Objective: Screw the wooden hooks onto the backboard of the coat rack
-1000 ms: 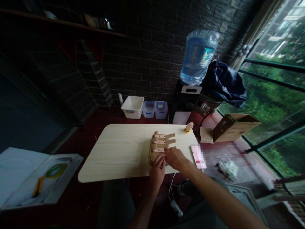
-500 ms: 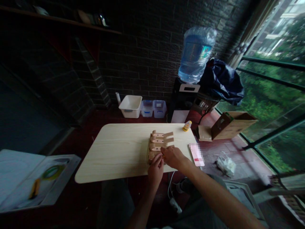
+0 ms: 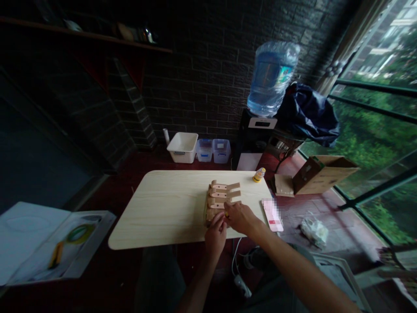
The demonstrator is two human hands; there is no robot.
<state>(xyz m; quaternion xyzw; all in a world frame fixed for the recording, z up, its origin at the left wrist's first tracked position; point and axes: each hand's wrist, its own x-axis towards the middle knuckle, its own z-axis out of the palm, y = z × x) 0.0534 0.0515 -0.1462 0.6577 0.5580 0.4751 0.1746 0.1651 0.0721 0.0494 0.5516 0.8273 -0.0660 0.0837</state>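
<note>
On the table lies a brown, box-like block (image 3: 213, 214) with several tan strips (image 3: 220, 194) across its top. The strips have small dark holes, curled left ends and right ends that stick out past the block. My left hand (image 3: 216, 232) is at the block's near end, its fingers closed and pinched together; what lies between them is hidden. My right hand (image 3: 241, 218) meets it from the right, fingers bent and closed at the near strip. A small yellow thing (image 3: 227, 214) shows at the right fingertips, too small to name.
A small clear bottle with yellow parts (image 3: 259, 175) stands at the far right of the pale wooden table (image 3: 163, 208). A pink phone-like slab (image 3: 273, 215) lies at the right edge. Left is an open white case (image 3: 81, 256); a white cable (image 3: 235, 256) hangs below.
The whole view has shifted slightly, so everything sits a little further right. Both hands stay at the block's near end, with little visible movement against it.
</note>
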